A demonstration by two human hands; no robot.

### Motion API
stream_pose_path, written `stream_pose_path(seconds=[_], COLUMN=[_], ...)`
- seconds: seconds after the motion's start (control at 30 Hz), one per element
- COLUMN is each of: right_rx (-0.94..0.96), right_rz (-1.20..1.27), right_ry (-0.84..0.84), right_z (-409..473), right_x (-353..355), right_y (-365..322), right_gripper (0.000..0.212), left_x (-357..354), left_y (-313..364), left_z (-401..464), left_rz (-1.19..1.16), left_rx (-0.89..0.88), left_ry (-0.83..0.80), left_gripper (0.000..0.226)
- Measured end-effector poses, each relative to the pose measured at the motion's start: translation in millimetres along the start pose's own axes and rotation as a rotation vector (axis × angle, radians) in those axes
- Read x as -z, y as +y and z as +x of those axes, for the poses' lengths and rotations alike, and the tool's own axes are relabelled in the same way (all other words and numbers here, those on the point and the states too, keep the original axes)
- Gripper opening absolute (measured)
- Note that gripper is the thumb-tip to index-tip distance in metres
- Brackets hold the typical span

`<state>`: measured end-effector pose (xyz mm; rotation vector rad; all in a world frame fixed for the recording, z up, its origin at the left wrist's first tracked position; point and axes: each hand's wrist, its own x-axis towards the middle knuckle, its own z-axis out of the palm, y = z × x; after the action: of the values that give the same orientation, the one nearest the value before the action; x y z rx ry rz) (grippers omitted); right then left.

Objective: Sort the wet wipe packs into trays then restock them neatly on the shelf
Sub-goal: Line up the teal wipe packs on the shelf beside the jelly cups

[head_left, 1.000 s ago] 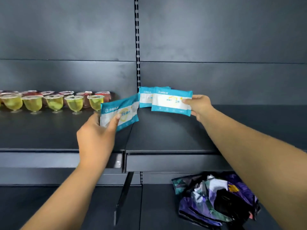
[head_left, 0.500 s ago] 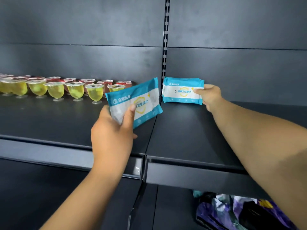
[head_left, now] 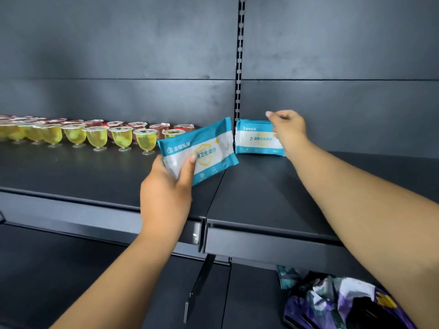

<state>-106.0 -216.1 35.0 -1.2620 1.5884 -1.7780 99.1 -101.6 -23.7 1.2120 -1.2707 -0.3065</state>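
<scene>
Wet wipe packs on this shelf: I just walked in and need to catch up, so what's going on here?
A person is restocking the shelf. Their left hand grips a wet wipe pack, tilted, above the shelf's front half. Their right hand is at the top right of the packs standing upright against the back panel; whether it grips them is unclear. Jelly cups line the shelf to the left, and crumpled wrappers lie on the lower shelf.

Wet wipe pack held in left hand (head_left: 198, 150): large characters 卫生湿巾 are read across the white band; a white brand logo with characters is printed on the blue strip, not legible. Wet wipe pack standing on shelf (head_left: 257, 138): the same layout is seen, print blurred
</scene>
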Motion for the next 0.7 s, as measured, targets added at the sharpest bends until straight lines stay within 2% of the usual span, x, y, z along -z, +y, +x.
stream_pose_path(seconds=[0.07, 0.13, 0.2, 0.23, 0.3, 0.37, 0.47, 0.53, 0.6, 0.7], right_rx=[-0.087, -0.148, -0.143, -0.118, -0.073, -0.057, -0.080, -0.103, -0.120, -0.155], right_rz=[0.169, 0.224, 0.198, 0.164, 0.099, 0.078, 0.146, 0.136, 0.098, 0.070], right_ry=[-0.316, -0.651, -0.870, -0.911, -0.892, -0.789, -0.498, -0.304, -0.182, -0.124], right_z=[-32.7, -63.4, -83.4, -89.7, -92.2, -86.9, -66.5, -51.3, -38.5, -23.6], right_x=[-3.9, -2.6, 4.0, 8.8, 21.7, 37.0, 58.6, 68.0, 70.0, 62.3], right_y=[-25.1, -42.9, -48.6, -50.1, -49.2, -48.0, -43.5, -35.5, -25.2, -9.2], right_gripper=[0.022, 0.025, 0.014, 0.011, 0.018, 0.019, 0.020, 0.028, 0.022, 0.014], left_x=[0.8, 2.4, 4.0, 4.6, 3.8, 0.7, -5.7, -15.9, -27.0, -35.0], left_y=[2.5, 2.9, 3.4, 4.4, 7.3, 10.0, 19.2, 26.1, 32.2, 32.8], left_z=[-1.3, -2.7, -2.9, -2.6, -2.9, -2.7, -10.6, -21.8, -31.4, -32.8], left_rz=[-0.024, -0.053, -0.080, -0.078, -0.014, 0.084, 0.136, 0.238, 0.330, 0.430], left_rx=[-0.008, -0.017, -0.034, -0.042, -0.051, -0.087, -0.241, -0.329, -0.348, -0.298], left_ry=[-0.016, -0.039, -0.060, -0.076, -0.132, -0.166, -0.191, -0.303, -0.418, -0.493], left_gripper=[0.019, 0.016, 0.015, 0.019, 0.030, 0.039, 0.038, 0.036, 0.038, 0.042])
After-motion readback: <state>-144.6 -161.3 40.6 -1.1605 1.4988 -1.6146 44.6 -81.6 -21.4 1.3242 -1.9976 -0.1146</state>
